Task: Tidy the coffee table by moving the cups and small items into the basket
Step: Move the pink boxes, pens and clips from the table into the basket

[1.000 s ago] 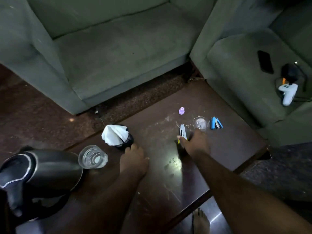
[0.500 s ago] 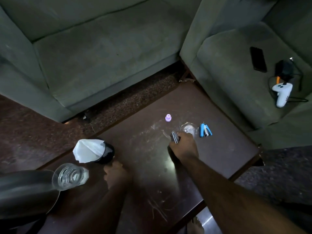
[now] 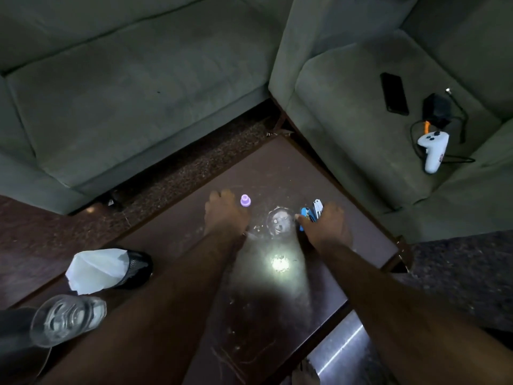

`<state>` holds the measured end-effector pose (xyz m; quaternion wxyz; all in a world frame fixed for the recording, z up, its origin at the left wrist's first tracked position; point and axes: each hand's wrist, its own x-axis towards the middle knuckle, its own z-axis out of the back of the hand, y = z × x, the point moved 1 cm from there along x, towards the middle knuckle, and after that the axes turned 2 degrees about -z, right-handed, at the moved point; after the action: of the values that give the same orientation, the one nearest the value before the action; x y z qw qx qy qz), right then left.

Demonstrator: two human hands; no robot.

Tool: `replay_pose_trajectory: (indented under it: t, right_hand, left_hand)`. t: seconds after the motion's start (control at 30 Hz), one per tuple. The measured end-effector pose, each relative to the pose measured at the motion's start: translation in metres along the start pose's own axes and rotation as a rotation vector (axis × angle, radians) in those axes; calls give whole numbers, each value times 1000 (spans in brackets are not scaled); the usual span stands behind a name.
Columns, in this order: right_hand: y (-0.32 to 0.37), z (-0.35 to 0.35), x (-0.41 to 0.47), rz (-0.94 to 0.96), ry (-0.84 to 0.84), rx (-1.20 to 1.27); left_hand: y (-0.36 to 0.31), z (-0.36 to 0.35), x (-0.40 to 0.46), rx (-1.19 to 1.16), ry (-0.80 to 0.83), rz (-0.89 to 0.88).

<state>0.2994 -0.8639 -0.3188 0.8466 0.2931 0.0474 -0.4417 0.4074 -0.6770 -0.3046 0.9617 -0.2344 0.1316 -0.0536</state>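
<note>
The basket was not seen. A dark object at the table's left edge was cut off and could not be identified. The left hand [image 3: 226, 215] was laid beside the purple cap [image 3: 245, 201] near the far edge; its fingers were hidden, so its grip could not be told. The right hand [image 3: 324, 225] was closed around a metal tool [image 3: 317, 207] and touched the blue stapler [image 3: 304, 215]. Between the hands a clear lid [image 3: 280, 222] lay. The brown table [image 3: 263, 315] was scratched, with a glare spot. A glass [image 3: 68, 319] and a black cup [image 3: 138, 269] stuffed with tissue [image 3: 97, 270] stood near the left edge. Grey sofas [image 3: 125, 93] enclosed the far corner; a phone [image 3: 394, 93] and controller [image 3: 433, 151] lay on the right one.
</note>
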Motion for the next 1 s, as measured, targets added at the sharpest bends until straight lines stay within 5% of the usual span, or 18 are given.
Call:
replay_pose_trajectory:
  t: [0.23,0.5,1.0]
  right_hand:
    - [-3,-15,4,13,36,-38]
    - [13,-10,11,91,79,-135]
    - [234,9,-125,462,222,-101]
  left_hand:
    - [-4,-33,36,34,108,-31]
    - [1,-21,34,-121,15,-116]
    - [119,246,-57,-245,-290,189]
